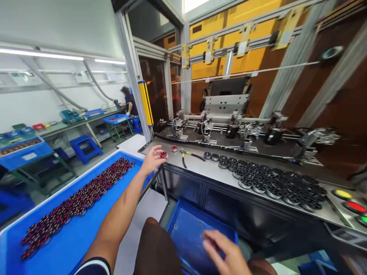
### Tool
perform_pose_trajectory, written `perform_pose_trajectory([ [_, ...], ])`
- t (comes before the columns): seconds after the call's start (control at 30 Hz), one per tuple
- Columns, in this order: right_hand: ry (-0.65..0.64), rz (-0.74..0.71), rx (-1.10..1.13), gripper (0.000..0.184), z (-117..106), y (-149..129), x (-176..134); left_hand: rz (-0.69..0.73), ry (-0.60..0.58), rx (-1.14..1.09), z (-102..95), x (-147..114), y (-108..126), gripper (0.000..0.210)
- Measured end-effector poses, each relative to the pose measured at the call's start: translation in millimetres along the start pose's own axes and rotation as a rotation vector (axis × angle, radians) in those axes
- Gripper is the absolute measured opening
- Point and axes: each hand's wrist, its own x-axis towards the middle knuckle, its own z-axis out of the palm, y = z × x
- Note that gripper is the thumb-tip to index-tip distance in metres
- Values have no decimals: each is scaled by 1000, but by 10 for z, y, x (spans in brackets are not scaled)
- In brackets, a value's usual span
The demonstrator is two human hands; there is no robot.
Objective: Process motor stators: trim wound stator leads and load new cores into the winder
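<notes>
My left hand (152,160), arm stretched out over the right end of the blue tray, pinches a small red-and-black round motor part (163,154) between its fingertips. Close by on the metal bench lies a similar red-topped part (174,148). Just right of that rest pliers (189,154) with yellow-and-black handles. Low in the view, my right hand (225,252) hovers over a blue bin, slightly blurred, with fingers apart and nothing visible in it. Rows of red-and-black parts (86,194) fill a band of the blue tray (94,229).
Many black-and-silver round motor housings (266,179) crowd the bench front. Behind them stand machine fixtures (249,131) inside an aluminium frame. Yellow, red (355,207) and green buttons sit at the right end. A blue bin (189,229) is below. Another person (131,105) sits far left.
</notes>
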Motion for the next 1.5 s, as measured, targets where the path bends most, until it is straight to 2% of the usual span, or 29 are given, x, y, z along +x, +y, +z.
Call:
perform_pose_trajectory([
  [0.13,-23,45,196,33,-229,-449,483,-3,-38,-153,255,-1033,2,60],
  [0.23,-95,107,332,47,-233,-828,584,82,-106,-285,459,-1707,95,49],
  [0.3,-142,148,350,53,-200,-997,526,168,-136,-282,519,-1985,179,45],
  [0.37,-162,189,344,54,-172,-1093,431,241,-176,-224,527,-2120,235,45],
  [0.47,-151,223,352,54,-156,-1130,317,307,-231,-196,526,-2156,246,48],
  [0.6,-168,226,503,49,-252,-1001,290,231,-249,-300,591,-2122,221,50],
  [0.63,-204,209,568,49,-312,-934,297,205,-255,-339,609,-2118,220,51],
  [0.7,-380,148,676,52,-450,-769,311,182,-281,-408,633,-2118,221,55],
  [0.77,-576,121,701,52,-545,-599,305,204,-296,-423,634,-2121,222,57],
  [0.8,-611,146,701,49,-550,-529,289,233,-292,-406,629,-2120,219,56],
  [0.87,-536,257,730,39,-454,-452,227,327,-269,-334,616,-2108,209,56],
  [0.93,-393,370,820,45,-250,-466,140,442,-241,-235,612,-2080,199,56],
  [1.0,-305,430,942,52,-28,-544,62,562,-199,-150,627,-2041,194,56],
  [1.07,-243,473,1034,45,131,-634,19,656,-152,-104,654,-2006,194,55],
  [1.13,-204,528,1082,37,198,-701,5,699,-123,-95,676,-1986,194,54],
  [1.3,-166,580,1079,28,135,-719,-56,610,-132,-117,660,-1979,148,55],
  [1.4,-206,537,980,21,53,-646,-123,514,-185,-198,630,-1963,106,65],
  [1.5,-271,459,916,17,-69,-560,-112,436,-274,-324,615,-1945,85,65],
])
